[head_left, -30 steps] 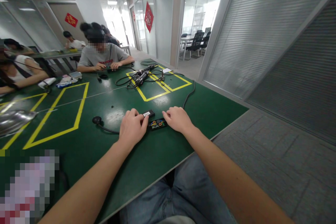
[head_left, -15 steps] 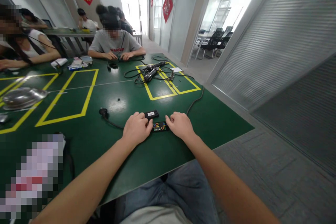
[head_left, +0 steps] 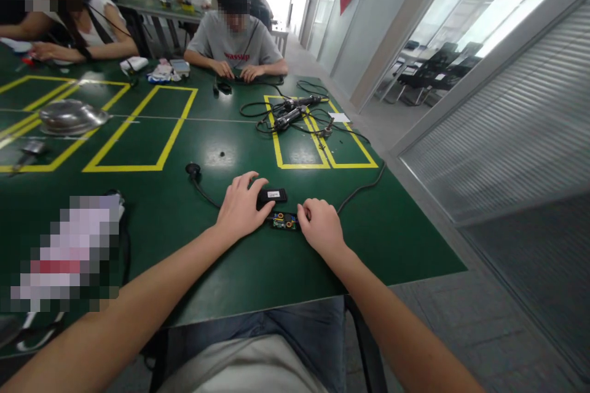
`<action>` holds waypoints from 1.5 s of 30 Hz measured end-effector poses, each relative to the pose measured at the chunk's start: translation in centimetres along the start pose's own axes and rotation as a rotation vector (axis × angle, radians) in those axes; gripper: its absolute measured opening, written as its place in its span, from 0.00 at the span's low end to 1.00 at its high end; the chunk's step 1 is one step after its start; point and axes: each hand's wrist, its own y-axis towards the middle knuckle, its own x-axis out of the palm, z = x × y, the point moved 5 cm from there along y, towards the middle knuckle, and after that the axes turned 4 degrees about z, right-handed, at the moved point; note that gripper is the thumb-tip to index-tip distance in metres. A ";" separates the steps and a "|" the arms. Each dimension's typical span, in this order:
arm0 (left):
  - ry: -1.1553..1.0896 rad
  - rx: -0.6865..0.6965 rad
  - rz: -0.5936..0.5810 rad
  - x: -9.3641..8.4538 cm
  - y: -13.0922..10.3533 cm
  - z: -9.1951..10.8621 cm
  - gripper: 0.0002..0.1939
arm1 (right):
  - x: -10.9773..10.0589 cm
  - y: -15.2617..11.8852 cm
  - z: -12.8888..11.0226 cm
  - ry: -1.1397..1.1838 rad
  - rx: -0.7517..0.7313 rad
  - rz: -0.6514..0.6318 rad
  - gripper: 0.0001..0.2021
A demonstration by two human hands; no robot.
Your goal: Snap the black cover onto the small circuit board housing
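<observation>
A small open black case with a circuit board (head_left: 284, 221) lies on the green table (head_left: 258, 282) between my hands. Its black cover (head_left: 276, 194), with a white label, rests just behind it. My left hand (head_left: 243, 206) is open, fingers spread beside the cover's left end and thumb near the left end of the board. My right hand (head_left: 322, 222) is closed, its curled thumb and index finger on the case's right end. A cord with a black plug (head_left: 192, 169) runs to the left of the case, and another black cord (head_left: 364, 187) extends from behind my right hand.
Farther back, black corded tools (head_left: 290, 115) lie across yellow tape rectangles. A shiny metal part (head_left: 71, 116) and a dark metal piece (head_left: 32, 150) sit at left. A blurred-out pale object (head_left: 69, 245) lies near my left forearm. Co-workers (head_left: 235, 43) sit across the table.
My left hand has opened, its fingers lifting and spreading from their curled pose by the cover. My right hand stays at the case's right end. The whole view has shifted.
</observation>
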 end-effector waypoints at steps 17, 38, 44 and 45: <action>-0.246 0.257 -0.099 -1.1 -2.1 2.2 0.23 | -2.0 -3.9 1.1 0.385 -0.248 0.000 0.43; -0.077 0.514 -0.261 0.1 -2.8 3.6 0.21 | -1.6 -1.8 0.7 0.368 -0.312 -0.084 0.14; -0.039 0.454 -0.183 0.1 -2.4 3.4 0.20 | -1.4 -0.7 0.0 0.322 -0.392 -0.050 0.14; -0.021 0.429 -0.160 0.0 -2.4 3.3 0.20 | -1.3 -0.4 -0.2 0.313 -0.405 -0.042 0.15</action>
